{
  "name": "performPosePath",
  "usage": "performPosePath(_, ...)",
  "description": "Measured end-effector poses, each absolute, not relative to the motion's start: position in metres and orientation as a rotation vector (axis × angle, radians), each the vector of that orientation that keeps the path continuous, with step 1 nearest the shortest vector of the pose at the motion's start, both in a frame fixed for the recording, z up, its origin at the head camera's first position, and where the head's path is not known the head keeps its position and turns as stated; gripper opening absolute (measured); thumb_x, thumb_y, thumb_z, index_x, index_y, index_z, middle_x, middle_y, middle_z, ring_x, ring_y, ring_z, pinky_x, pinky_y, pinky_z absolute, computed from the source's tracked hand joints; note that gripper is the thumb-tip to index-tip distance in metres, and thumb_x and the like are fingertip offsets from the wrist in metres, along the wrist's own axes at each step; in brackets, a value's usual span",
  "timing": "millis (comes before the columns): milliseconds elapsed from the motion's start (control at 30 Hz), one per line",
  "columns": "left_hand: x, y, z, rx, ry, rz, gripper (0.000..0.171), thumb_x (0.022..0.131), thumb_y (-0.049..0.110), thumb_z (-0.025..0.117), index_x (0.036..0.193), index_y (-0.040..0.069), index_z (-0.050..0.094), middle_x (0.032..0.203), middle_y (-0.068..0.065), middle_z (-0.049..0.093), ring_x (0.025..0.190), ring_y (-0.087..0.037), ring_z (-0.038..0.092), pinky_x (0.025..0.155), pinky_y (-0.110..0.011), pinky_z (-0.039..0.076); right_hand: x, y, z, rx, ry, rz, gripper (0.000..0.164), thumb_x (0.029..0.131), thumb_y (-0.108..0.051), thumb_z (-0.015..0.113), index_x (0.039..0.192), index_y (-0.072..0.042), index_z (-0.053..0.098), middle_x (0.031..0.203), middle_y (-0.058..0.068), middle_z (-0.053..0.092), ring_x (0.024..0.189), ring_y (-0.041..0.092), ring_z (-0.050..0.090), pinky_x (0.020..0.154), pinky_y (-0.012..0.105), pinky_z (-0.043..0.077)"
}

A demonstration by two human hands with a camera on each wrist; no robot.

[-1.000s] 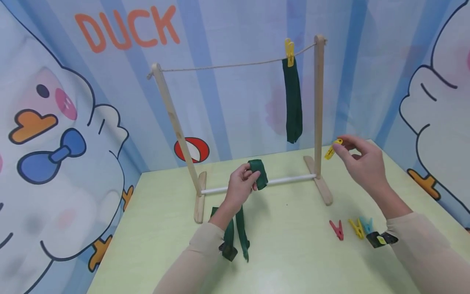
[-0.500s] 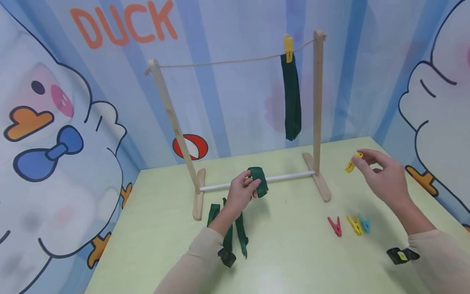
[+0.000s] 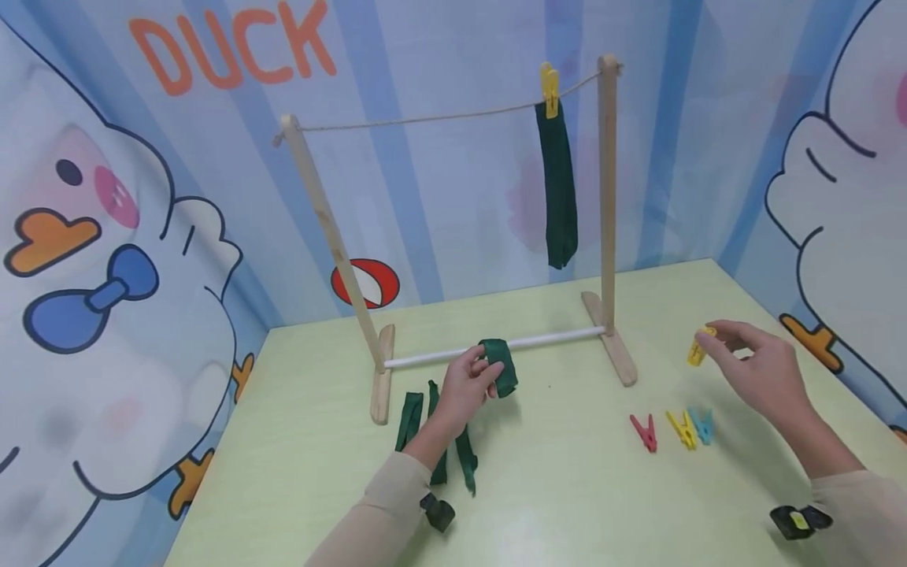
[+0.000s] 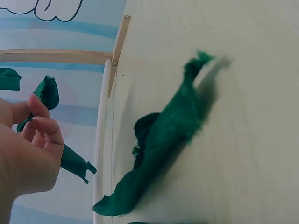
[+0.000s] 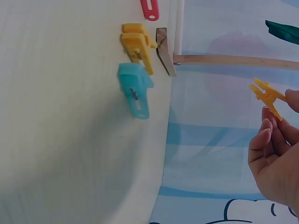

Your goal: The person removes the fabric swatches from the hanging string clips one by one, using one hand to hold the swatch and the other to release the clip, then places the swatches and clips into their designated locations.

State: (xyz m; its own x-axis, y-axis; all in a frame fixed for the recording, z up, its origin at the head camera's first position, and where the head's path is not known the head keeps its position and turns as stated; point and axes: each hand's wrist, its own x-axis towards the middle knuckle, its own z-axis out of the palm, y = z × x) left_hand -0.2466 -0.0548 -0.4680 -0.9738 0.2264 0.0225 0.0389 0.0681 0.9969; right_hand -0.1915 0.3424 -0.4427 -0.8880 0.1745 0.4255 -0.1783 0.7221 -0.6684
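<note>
My left hand [image 3: 464, 390] pinches a folded green cloth strip [image 3: 501, 368] just in front of the rack's white bar. More green strips [image 3: 409, 421] lie on the table by the left forearm, partly hidden under it; one strip [image 4: 163, 140] shows large in the left wrist view. Over at the right, my right hand [image 3: 761, 370] holds a yellow clothespin [image 3: 697, 346] between thumb and fingers, above the table. The right wrist view shows that yellow clothespin [image 5: 267, 95] with its handles in the fingers. Another green strip [image 3: 558, 189] hangs from the line under a yellow clothespin [image 3: 550, 90].
A wooden rack [image 3: 608, 197] with a string line [image 3: 425, 120] and a white bottom bar [image 3: 556, 339] stands at the back. On the right of the table [image 3: 567, 488] lie a red clothespin [image 3: 645, 433], a yellow one [image 3: 683, 431] and a blue one [image 3: 702, 426].
My right hand has moved right and down, away from the rack's right post, with the yellow clothespin. The left hand has come slightly lower with the green strip.
</note>
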Motion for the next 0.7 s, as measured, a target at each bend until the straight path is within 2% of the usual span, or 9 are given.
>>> performPosePath(100, -0.245, -0.055, -0.471, 0.261, 2.185, 2.029, 0.065, 0.1, 0.019, 0.064, 0.154, 0.001, 0.033, 0.129, -0.017, 0.063, 0.06, -0.015, 0.055, 0.05, -0.021, 0.037, -0.19, 0.345, -0.444, -0.002, -2.477, 1.008, 0.043, 0.099, -0.034, 0.064, 0.125, 0.0, 0.065, 0.104, 0.02, 0.067, 0.082, -0.013, 0.043, 0.052, 0.023, 0.042)
performPosePath(167, -0.245, -0.055, -0.476, 0.26, 2.193, 2.018, 0.065, 0.1, 0.019, 0.064, 0.154, 0.001, 0.033, 0.129, -0.015, 0.063, 0.06, -0.015, 0.055, 0.05, -0.021, 0.038, -0.188, 0.347, -0.444, -0.008, -2.498, 0.995, 0.044, 0.099, -0.035, 0.064, 0.124, 0.001, 0.065, 0.104, 0.021, 0.067, 0.083, -0.009, 0.045, 0.051, 0.024, 0.042)
performPosePath(267, -0.244, -0.056, -0.483, 0.271, 2.205, 2.003, 0.065, 0.1, 0.018, 0.064, 0.154, 0.001, 0.032, 0.101, -0.009, 0.069, 0.061, -0.019, 0.056, 0.05, -0.021, 0.039, -0.186, 0.349, -0.445, -0.011, -2.569, 0.977, 0.046, 0.099, -0.036, 0.063, 0.123, 0.004, 0.065, 0.103, 0.023, 0.068, 0.087, 0.009, 0.056, 0.052, 0.027, 0.044)
performPosePath(333, -0.242, -0.057, -0.487, 0.279, 2.213, 1.995, 0.065, 0.099, 0.018, 0.065, 0.154, 0.001, 0.033, 0.082, -0.003, 0.062, 0.062, -0.024, 0.057, 0.051, -0.022, 0.039, -0.185, 0.352, -0.447, -0.015, -2.649, 0.977, 0.051, 0.1, -0.038, 0.062, 0.123, 0.007, 0.063, 0.106, 0.026, 0.067, 0.091, 0.027, 0.06, 0.057, 0.032, 0.047)
performPosePath(400, -0.239, -0.057, -0.489, 0.278, 2.225, 1.979, 0.066, 0.099, 0.018, 0.065, 0.154, 0.001, 0.033, 0.07, 0.0, 0.053, 0.061, -0.024, 0.057, 0.052, -0.022, 0.04, -0.184, 0.354, -0.451, -0.019, -2.731, 0.987, 0.056, 0.1, -0.04, 0.059, 0.123, 0.01, 0.062, 0.108, 0.029, 0.066, 0.095, 0.04, 0.06, 0.065, 0.04, 0.051)
performPosePath(567, -0.232, -0.057, -0.495, 0.271, 2.252, 1.95, 0.065, 0.099, 0.018, 0.065, 0.153, -0.001, 0.035, 0.064, 0.003, 0.048, 0.059, -0.02, 0.058, 0.05, -0.021, 0.038, -0.181, 0.361, -0.457, -0.083, -2.878, 1.008, 0.064, 0.102, -0.044, 0.055, 0.123, 0.016, 0.058, 0.116, 0.035, 0.061, 0.104, 0.049, 0.057, 0.078, 0.057, 0.05)
performPosePath(700, -0.23, -0.059, -0.497, 0.27, 2.258, 1.939, 0.064, 0.099, 0.019, 0.065, 0.153, 0.0, 0.035, 0.063, 0.003, 0.048, 0.059, -0.019, 0.057, 0.048, -0.021, 0.035, -0.181, 0.368, -0.459, -0.144, -3.017, 1.012, 0.067, 0.1, -0.044, 0.056, 0.122, 0.019, 0.057, 0.118, 0.038, 0.058, 0.104, 0.05, 0.055, 0.079, 0.056, 0.05)
